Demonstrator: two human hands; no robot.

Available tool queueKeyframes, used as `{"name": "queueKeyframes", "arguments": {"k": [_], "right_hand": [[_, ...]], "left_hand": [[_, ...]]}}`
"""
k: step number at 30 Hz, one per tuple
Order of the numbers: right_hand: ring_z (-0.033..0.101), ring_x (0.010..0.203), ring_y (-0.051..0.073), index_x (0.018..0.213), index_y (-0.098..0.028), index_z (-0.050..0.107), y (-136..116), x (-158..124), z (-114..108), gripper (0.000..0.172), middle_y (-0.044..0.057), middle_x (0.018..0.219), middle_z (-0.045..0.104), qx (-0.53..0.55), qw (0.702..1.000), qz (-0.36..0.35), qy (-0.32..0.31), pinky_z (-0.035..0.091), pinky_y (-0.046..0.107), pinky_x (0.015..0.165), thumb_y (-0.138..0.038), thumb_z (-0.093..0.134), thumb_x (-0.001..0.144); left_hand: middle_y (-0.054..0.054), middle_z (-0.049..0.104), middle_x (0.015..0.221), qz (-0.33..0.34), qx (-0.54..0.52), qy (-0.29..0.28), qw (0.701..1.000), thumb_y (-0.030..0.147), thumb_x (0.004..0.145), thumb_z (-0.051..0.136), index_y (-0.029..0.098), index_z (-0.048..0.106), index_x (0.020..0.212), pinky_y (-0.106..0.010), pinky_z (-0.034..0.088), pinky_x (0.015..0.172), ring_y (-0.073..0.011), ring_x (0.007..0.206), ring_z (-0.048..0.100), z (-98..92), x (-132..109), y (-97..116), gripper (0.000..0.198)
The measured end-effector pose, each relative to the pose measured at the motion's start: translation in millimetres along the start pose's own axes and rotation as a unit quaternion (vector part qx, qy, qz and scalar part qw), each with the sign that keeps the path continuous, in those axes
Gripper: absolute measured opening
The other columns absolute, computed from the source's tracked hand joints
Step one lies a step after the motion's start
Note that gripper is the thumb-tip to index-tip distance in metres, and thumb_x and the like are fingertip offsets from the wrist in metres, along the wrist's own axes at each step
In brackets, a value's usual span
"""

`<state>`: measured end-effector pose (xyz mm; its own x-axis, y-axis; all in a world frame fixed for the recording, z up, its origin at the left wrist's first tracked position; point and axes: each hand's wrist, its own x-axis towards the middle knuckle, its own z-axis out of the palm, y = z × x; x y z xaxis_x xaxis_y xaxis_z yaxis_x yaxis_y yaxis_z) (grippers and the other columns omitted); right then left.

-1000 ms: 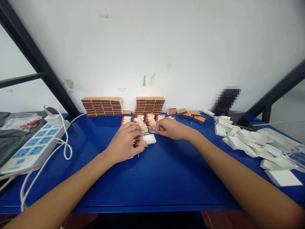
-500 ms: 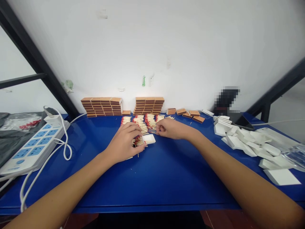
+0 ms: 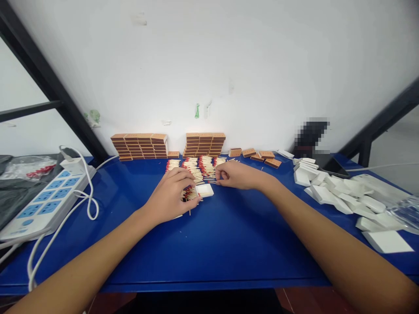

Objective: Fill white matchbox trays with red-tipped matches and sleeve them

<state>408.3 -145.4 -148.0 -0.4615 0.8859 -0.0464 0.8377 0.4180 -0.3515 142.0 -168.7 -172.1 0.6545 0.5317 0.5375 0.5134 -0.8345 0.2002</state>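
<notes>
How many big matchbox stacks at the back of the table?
2: the left stack, near the wall; the right stack, just behind the rows of matches. No sign of others hidden.

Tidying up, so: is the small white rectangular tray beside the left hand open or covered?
Open: the tray shows its white inside.

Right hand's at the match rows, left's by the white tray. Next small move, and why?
Probably a light pinch by the right hand on the red-tipped matches: its curled fingers sit at their right edge. The left hand already curls around a cluster of matches beside the white tray. Can't tell whether the right fingers already hold any.
</notes>
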Motion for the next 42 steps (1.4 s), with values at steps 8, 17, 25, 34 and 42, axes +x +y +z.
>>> {"name": "queueKeyframes", "arguments": {"k": [8,17,25,34,42], "right_hand": [[0.058,0.064,0.015,0.087,-0.018,0.069,4,4,5,0.008,0.002,0.075,0.071,0.004,1.0,0.005,-0.029,0.036,0.026,0.06,-0.02,0.063,0.092],[0.054,0.063,0.013,0.09,-0.019,0.07,-20,-7,-3,0.009,0.0,0.073,0.067,0.085,0.994,-0.07,0.025,0.034,0.025,0.058,-0.024,0.063,0.092],[0.051,0.065,0.013,0.086,-0.017,0.068,-46,-12,-1,0.008,0.001,0.075,0.066,0.028,0.997,-0.07,0.014,0.032,0.026,0.061,-0.015,0.062,0.09],[0.053,0.068,0.014,0.082,-0.016,0.068,-8,6,7,0.013,0.005,0.078,0.068,-0.01,0.994,-0.031,0.104,0.029,0.026,0.063,-0.019,0.064,0.094],[0.056,0.07,0.015,0.083,-0.015,0.07,2,12,16,0.008,0.005,0.08,0.071,-0.016,0.997,-0.042,0.063,0.033,0.025,0.065,-0.016,0.067,0.09]], "left_hand": [[-0.007,0.075,0.111,0.001,-0.003,-0.001,1.0,0.035,0.085,0.078,0.021,0.073,0.099,-0.05,0.049,0.106,-0.0296,0.117,0.063,-0.1,0,1,0.021],[-0.007,0.076,0.11,-0.018,0.028,0.016,0.999,0.036,0.087,0.076,0.021,0.073,0.098,-0.05,0.05,0.102,-0.0293,0.114,0.063,-0.9,-1,-1,0.019],[-0.007,0.076,0.11,-0.014,0.022,0.019,0.999,0.037,0.091,0.073,0.02,0.073,0.104,-0.048,0.05,0.103,-0.0284,0.114,0.063,-0.9,1,-1,0.021],[-0.008,0.075,0.11,-0.026,0.042,0.009,0.999,0.037,0.09,0.073,0.02,0.072,0.103,-0.049,0.051,0.101,-0.0294,0.113,0.063,-1.1,0,-2,0.021],[-0.008,0.075,0.108,-0.01,0.015,-0.002,1.0,0.035,0.088,0.075,0.02,0.073,0.099,-0.05,0.051,0.104,-0.0295,0.113,0.063,-1.6,1,0,0.019]]}}
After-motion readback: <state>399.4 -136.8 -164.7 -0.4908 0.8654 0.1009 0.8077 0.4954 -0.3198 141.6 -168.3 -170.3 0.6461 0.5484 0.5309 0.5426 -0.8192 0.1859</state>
